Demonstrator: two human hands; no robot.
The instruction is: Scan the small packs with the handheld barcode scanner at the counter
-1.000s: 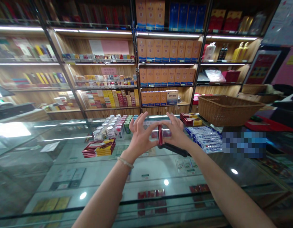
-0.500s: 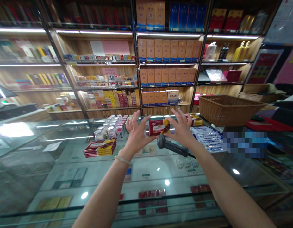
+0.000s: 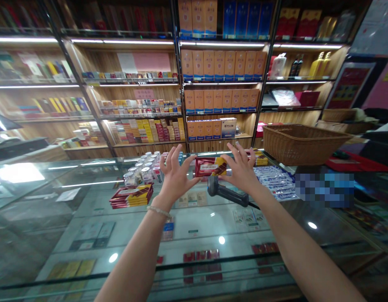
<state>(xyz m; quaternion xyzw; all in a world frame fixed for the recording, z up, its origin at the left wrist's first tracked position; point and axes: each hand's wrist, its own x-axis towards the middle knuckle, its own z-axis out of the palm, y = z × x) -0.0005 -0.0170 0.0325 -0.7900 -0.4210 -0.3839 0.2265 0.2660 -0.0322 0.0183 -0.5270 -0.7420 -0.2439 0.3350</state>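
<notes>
A red and yellow chocolate packet (image 3: pixel 209 167) is held up above the glass counter (image 3: pixel 194 218), its printed front facing me. My left hand (image 3: pixel 177 174) has thumb and forefinger at its left end, the other fingers raised. At its right end, my right hand (image 3: pixel 241 170) pinches it between thumb and forefinger. Just below the packet lies a dark handheld scanner (image 3: pixel 228 195) with a cable. Left of my left hand sits a stack of similar red and yellow packets (image 3: pixel 131 196).
Clear-lidded containers (image 3: pixel 145 167) stand behind the stack. Blue and white packets (image 3: pixel 274 182) lie right of my right hand. A wicker basket (image 3: pixel 302 147) stands at the back right. Shelves with orange boxes (image 3: pixel 222 100) rise behind the counter.
My left hand has shifted slightly left. The packet's left end has moved a little up and left, and the packet sits more level. My right hand has barely moved.
</notes>
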